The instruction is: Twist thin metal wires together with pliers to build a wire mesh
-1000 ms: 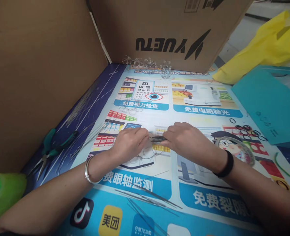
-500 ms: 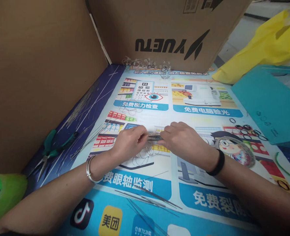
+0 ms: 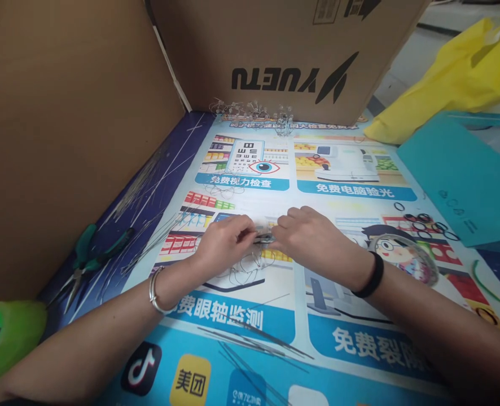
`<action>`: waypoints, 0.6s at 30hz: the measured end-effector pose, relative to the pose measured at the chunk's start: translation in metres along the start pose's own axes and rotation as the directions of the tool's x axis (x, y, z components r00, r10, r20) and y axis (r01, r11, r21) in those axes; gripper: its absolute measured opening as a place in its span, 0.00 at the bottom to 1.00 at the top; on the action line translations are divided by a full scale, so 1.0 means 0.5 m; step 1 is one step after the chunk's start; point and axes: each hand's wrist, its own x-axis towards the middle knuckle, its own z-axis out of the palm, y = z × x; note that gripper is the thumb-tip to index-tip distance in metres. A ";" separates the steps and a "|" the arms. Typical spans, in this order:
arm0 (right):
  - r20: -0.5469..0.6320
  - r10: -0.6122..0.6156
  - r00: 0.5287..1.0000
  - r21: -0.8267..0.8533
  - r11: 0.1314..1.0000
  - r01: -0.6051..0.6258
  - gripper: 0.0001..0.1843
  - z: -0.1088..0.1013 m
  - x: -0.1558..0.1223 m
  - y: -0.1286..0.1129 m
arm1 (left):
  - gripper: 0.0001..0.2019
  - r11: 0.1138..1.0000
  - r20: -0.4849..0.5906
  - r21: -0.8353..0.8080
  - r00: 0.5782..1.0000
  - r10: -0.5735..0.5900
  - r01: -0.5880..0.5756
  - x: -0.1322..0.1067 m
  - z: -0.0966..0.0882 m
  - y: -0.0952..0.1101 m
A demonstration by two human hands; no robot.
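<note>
Over the middle of the printed sheet, my right hand [image 3: 305, 234] is closed around small pointed pliers [image 3: 266, 238], whose jaws reach toward my other hand; their handles are hidden in the palm. My left hand [image 3: 228, 239] pinches thin wire at the tips of these jaws. Loops of the fine wire [image 3: 250, 269] hang or lie just below the fingers; where they end I cannot make out.
Teal-handled pliers [image 3: 90, 260] lie open at the left, near loose straight wires [image 3: 135, 186]. A green tape roll [image 3: 25, 327] sits front left. Cardboard [image 3: 275, 51] stands behind wire pieces [image 3: 284, 121]. At right are black rings [image 3: 423, 225], a clear round dish [image 3: 430, 265] and a teal folder [image 3: 448, 186].
My right hand has shifted slightly up and left, and the pliers' jaws have turned a little. My left hand stays nearly in place.
</note>
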 end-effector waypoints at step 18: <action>-0.095 -0.097 0.991 -0.022 0.995 0.095 0.15 0.027 0.003 0.020 | 0.06 0.993 0.113 -0.065 0.988 0.108 -0.101 0.002 -0.009 -0.012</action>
